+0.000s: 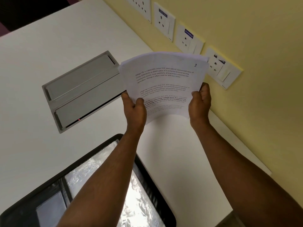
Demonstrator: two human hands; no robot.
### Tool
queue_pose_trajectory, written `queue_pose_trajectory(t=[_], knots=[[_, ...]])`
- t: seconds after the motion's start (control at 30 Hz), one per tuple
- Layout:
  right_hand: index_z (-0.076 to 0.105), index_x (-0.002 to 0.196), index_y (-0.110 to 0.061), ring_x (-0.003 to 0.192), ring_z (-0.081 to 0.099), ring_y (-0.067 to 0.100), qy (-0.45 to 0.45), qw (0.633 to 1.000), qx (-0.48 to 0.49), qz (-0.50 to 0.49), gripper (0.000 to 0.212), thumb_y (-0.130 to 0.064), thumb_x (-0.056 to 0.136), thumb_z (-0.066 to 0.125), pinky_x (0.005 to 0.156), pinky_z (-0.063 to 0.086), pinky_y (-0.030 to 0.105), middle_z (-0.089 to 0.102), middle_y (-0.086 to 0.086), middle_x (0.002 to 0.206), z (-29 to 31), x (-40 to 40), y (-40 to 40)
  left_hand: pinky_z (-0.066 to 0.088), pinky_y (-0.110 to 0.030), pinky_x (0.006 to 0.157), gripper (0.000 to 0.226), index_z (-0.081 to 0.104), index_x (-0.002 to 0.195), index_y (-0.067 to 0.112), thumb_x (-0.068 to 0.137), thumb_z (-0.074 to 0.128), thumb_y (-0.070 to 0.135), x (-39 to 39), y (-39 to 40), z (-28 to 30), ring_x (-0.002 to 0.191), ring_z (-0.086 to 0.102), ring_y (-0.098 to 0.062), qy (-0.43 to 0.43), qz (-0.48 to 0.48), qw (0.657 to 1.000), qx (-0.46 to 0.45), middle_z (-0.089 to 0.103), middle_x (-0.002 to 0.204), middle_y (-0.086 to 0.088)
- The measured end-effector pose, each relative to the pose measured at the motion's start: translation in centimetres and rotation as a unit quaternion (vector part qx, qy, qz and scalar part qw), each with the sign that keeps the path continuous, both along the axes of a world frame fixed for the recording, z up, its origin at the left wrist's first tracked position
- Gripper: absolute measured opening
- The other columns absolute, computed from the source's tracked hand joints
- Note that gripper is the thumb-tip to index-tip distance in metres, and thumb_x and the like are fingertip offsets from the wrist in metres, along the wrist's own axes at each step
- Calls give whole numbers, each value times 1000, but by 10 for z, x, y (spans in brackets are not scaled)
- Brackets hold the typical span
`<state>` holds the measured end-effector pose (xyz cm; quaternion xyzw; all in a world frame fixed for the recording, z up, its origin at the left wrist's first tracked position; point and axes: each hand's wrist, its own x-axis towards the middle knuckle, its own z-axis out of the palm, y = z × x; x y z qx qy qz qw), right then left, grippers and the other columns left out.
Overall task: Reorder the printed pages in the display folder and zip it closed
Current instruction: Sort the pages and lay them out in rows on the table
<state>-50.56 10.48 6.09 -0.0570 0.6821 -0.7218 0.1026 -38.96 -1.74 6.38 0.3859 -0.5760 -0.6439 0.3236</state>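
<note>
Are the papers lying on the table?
No, both hands, left and right, hold the papers up above the table.

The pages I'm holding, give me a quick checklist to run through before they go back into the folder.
1. Both hands hold the stack of pages: ok, left hand and right hand grip its lower corners.
2. Top sheet is page 1: ok, a handwritten 1 shows.
3. Order of the sheets beneath: cannot tell.
4. Edges squared: not ok, top edges fan out.
5. Display folder lies open on the table: ok.
</note>
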Motion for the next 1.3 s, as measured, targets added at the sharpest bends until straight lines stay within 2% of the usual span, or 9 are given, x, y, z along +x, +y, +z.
queue_pose_trajectory(t=[0.13,0.33,0.53,0.63,0.73,0.83,1.0,1.13,1.3], knots=[[49,106,-19,92,58,7,-26,1000,1,13,36,7,85,35,71,48,12,60,-7,104,-8,0,-4,52,-17,74,39,40,118,17,89,44,-8,-7,4,-2,101,58,-11,-4,1,1000,-10,56,113,4],[49,109,-11,93,60,12,-27,999,-18,15,32,3,83,36,67,50,14,60,4,110,-4,-4,0,56,-27,83,48,39,135,13,90,45,-4,-5,1,-1,108,58,-15,-6,0,999,-36,57,120,-2],[50,107,-29,104,60,20,-19,999,-19,29,36,-7,80,41,75,56,26,59,7,118,-2,-2,0,58,-31,79,41,45,115,32,85,46,5,-1,-1,0,100,61,-10,-3,-11,998,-54,58,110,4],[50,109,-34,104,60,19,-28,999,-9,42,41,-1,85,44,77,55,26,60,4,116,-14,-1,-1,55,-21,76,48,43,108,40,90,49,-5,-1,-1,-5,95,61,2,-18,-16,998,-56,57,107,9],[49,127,-26,103,58,9,-59,995,53,60,46,4,92,44,74,48,9,58,-6,115,-37,3,-1,49,-9,72,40,45,110,28,91,50,-7,3,-2,-24,90,59,10,-57,-26,997,-37,56,104,13],[41,141,-16,108,53,10,-66,984,141,89,49,1,95,45,72,41,0,54,-4,122,-57,8,2,47,-5,71,33,44,122,17,94,52,1,11,-4,-47,102,57,-7,-105,-55,993,-18,57,111,8],[41,141,-10,111,53,17,3,958,252,135,43,-4,98,45,86,40,14,55,7,131,-56,15,-5,43,-1,71,34,40,130,8,97,50,6,23,-18,-52,107,52,-11,-140,-56,988,-19,54,123,-2],[51,124,-6,93,52,12,96,932,293,189,27,-5,98,43,56,37,-2,56,-3,110,-27,20,-38,47,-15,76,28,45,122,10,94,51,4,43,-54,-34,96,56,-12,-151,-8,988,-29,55,110,4],[54,122,-9,95,56,14,87,916,269,283,25,-12,98,45,73,44,18,57,-5,109,-15,45,-110,52,-37,91,28,52,116,11,89,59,11,100,-119,-27,100,60,-19,-192,72,978,31,62,113,-1]])
